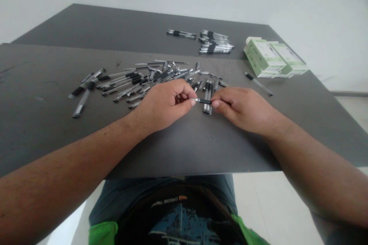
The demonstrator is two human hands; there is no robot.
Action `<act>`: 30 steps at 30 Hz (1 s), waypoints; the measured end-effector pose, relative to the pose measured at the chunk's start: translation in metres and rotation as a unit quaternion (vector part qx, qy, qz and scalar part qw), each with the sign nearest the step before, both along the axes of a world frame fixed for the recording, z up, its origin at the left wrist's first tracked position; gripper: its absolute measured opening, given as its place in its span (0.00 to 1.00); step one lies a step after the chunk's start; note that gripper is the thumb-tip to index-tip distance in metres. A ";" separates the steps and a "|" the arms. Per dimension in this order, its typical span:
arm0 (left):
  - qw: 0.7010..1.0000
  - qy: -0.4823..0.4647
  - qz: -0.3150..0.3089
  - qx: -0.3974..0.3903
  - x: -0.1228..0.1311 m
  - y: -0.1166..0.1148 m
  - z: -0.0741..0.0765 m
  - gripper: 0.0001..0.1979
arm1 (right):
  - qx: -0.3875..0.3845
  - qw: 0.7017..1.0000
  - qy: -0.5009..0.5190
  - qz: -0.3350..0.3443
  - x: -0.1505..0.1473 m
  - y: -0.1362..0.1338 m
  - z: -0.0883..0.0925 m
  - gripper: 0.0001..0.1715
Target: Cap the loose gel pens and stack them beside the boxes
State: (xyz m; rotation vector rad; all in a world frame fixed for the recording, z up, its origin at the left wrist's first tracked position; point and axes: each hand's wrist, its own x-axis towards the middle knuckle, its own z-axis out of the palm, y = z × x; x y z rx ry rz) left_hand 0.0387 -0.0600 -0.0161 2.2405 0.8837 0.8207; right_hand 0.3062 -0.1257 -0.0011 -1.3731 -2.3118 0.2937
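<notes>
Both my hands rest on a dark grey table (pixel 43 95) and share one slim pen part (pixel 202 101), black with a silver tip. My left hand (pixel 165 104) is closed and pinches its silver end. My right hand (pixel 244 107) is closed and grips its black end between thumb and fingers. Just behind the hands a few pen barrels (pixel 208 91) lie side by side. A broad scatter of loose pen parts (pixel 138 80), black and clear, spreads behind my left hand.
A neat stack of pens (pixel 214 42) and a small separate bundle (pixel 181 33) lie at the far side. Green and white boxes (pixel 271 58) stand at the right, a single pen (pixel 258 83) in front of them. The table's front edge is close to my body.
</notes>
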 end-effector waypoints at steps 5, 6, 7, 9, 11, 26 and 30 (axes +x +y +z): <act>1.000 0.007 0.000 -0.006 0.000 0.000 0.001 0.06 | -0.013 0.999 0.026 -0.015 0.000 0.000 0.001 0.09; 1.000 0.009 0.001 -0.005 0.000 -0.001 0.001 0.06 | -0.012 0.999 0.023 -0.019 0.000 -0.001 0.001 0.08; 1.000 0.009 0.002 -0.004 0.000 -0.001 0.001 0.06 | -0.010 1.000 0.017 -0.018 0.000 -0.001 0.002 0.08; 1.000 0.006 0.000 0.000 0.000 -0.001 0.001 0.06 | -0.009 1.000 0.006 -0.006 0.000 -0.001 0.002 0.15; 1.000 0.001 -0.006 -0.001 0.000 -0.001 0.001 0.05 | -0.017 1.000 0.007 0.003 0.000 0.000 0.001 0.19; 1.000 0.005 0.000 0.003 -0.001 -0.001 0.002 0.06 | -0.027 0.999 0.027 -0.029 -0.001 -0.001 0.001 0.08; 1.000 0.009 -0.006 0.016 -0.001 0.000 0.002 0.05 | -0.012 1.000 0.004 -0.001 0.000 0.000 -0.001 0.13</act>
